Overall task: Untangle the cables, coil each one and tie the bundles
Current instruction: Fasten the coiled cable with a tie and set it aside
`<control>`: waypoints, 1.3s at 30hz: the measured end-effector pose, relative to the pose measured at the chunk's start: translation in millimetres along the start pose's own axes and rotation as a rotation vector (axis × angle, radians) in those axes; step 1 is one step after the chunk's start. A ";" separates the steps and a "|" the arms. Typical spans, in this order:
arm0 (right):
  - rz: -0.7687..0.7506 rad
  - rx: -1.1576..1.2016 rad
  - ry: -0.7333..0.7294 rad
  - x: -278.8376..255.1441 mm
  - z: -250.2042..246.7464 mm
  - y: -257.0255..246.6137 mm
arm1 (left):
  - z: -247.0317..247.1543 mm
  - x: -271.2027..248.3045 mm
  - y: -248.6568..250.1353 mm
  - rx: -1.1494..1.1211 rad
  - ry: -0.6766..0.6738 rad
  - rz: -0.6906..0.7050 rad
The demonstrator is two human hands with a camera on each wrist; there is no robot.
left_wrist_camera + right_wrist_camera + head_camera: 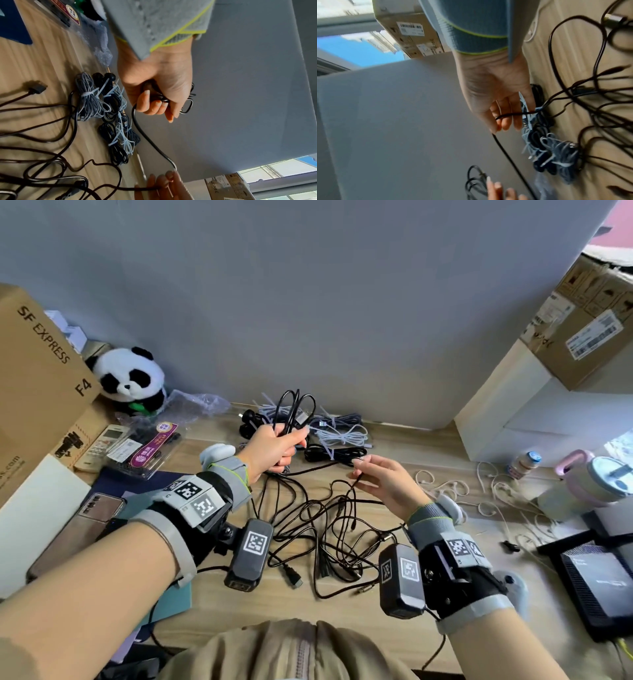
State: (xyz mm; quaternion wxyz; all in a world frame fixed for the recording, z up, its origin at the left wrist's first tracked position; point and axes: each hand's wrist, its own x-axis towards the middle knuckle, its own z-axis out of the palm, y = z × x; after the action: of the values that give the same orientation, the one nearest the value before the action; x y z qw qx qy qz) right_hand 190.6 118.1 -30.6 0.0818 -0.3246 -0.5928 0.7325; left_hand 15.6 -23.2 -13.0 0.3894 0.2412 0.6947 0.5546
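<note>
Where the black cable (295, 409) passes into the left hand (274, 448), its gathered loops are partly hidden by the curled fingers (150, 106), which clamp the coil above the wooden desk (219, 594); 2 or 3 loops rise clear of the fist, though their exact count is hard to make out. From the fist 1 thin, glossy strand runs across to the right hand (387, 479), whose fingers (505, 120) lie nearly straight and slightly apart, the strand threaded between them and pressed by the thumb; whether it is truly pinched cannot be told from the blurred right wrist view. Below both hands the rest of the loose black cables (329, 535) sprawls in a tangle on the desk, round in section, with metal-tipped plugs at several ends; which strand belongs to which cable cannot be followed. Behind the hands, against the grey wall, lie the tied bundles (339, 436): braided grey, smooth pale and black cords, each cinched with a pale zip tie, the left ones partly covered by the left hand. A plush panda (132, 378) sits at the far left beside a cardboard box (41, 378) cut off by the picture's edge. Thin cream-coloured cords (455, 491) curl on the desk at the right.
</note>
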 end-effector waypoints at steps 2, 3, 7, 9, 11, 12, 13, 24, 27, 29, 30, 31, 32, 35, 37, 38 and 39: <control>-0.011 0.055 0.042 -1.6 2.1 -6.1 | 6.4 -0.4 -3.0 -0.010 -0.018 -0.004; -0.024 0.072 0.065 -2.1 3.0 -8.9 | 9.5 -0.9 -3.8 -0.024 -0.029 -0.004; -0.078 0.179 0.079 -2.9 6.5 -21.0 | 21.7 -3.8 -4.7 -0.078 -0.091 0.009; -0.089 0.211 0.074 -1.9 8.7 -27.5 | 28.1 -4.5 -3.6 -0.071 -0.126 0.024; -0.097 0.202 0.072 -0.9 10.9 -34.7 | 33.1 -4.9 -2.2 -0.022 -0.168 0.047; -0.099 0.197 0.068 -0.9 11.8 -37.2 | 34.8 -6.0 -2.1 0.014 -0.186 0.056; -0.101 0.199 0.063 0.7 12.6 -40.8 | 36.0 -5.6 -0.7 0.053 -0.202 0.061; -0.110 0.184 -0.005 16.2 22.7 -42.1 | 34.9 8.0 6.2 0.035 -0.098 0.149; -0.080 0.083 -0.091 19.7 23.2 -27.8 | 32.4 12.2 4.4 -0.055 -0.046 0.147; -0.053 0.018 -0.136 20.6 23.7 -20.6 | 30.0 13.0 5.0 -0.126 0.033 0.148; -0.027 -0.046 -0.158 21.5 24.2 -16.9 | 28.6 13.8 5.7 -0.179 0.062 0.156; 0.007 -0.117 -0.186 23.0 25.5 -12.1 | 26.2 14.6 6.7 -0.231 0.077 0.166; 0.048 -0.184 -0.214 23.8 26.3 -6.8 | 24.3 15.1 8.5 -0.282 0.085 0.172; 0.139 -0.271 -0.262 23.3 23.5 4.9 | 18.1 17.8 12.5 -0.362 0.079 0.169; 0.159 -0.219 -0.298 20.7 15.6 6.1 | 12.8 19.2 9.9 -0.355 0.058 0.147; 0.159 -0.205 -0.312 19.9 10.7 4.6 | 10.1 18.9 7.4 -0.354 0.055 0.126; 0.146 -0.222 -0.320 18.8 6.3 1.7 | 7.0 18.5 4.4 -0.360 0.057 0.101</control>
State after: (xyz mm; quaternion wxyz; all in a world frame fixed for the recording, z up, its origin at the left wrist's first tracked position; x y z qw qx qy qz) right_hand 172.9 121.9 -38.7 -0.1029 -0.2532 -0.6501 0.7090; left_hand 10.1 -3.8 -14.4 0.3781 0.1863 0.5821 0.6953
